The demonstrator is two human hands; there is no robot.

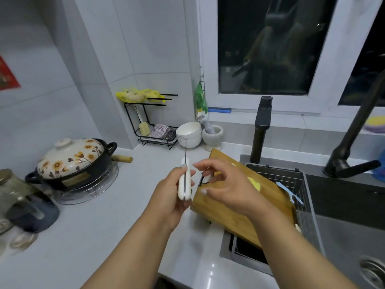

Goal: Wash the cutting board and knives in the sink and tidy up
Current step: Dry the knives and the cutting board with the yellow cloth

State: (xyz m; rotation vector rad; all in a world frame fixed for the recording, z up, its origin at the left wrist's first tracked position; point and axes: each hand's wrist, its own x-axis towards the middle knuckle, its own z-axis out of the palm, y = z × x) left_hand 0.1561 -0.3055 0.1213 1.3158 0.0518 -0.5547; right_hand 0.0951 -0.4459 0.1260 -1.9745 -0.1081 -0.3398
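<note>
My left hand (169, 197) grips a knife with a white handle (184, 183), its thin blade pointing away from me, edge-on to the camera. My right hand (223, 184) hovers just to the right of it, fingers spread and empty, above the left end of a wooden cutting board (233, 213). The board rests tilted, half on the counter and half over a wire basket (300, 184) in the sink (350, 236). Yellow scraps (255, 183) lie on the board. A light blue utensil (290, 191) lies in the basket.
A black faucet (352, 142) and a black dispenser post (261, 130) stand behind the sink. On the counter: a flowered clay pot (73, 161) on a wire trivet, white bowls (189, 133), a mortar (212, 136), a black rack (154, 126) with sponges, jars at far left.
</note>
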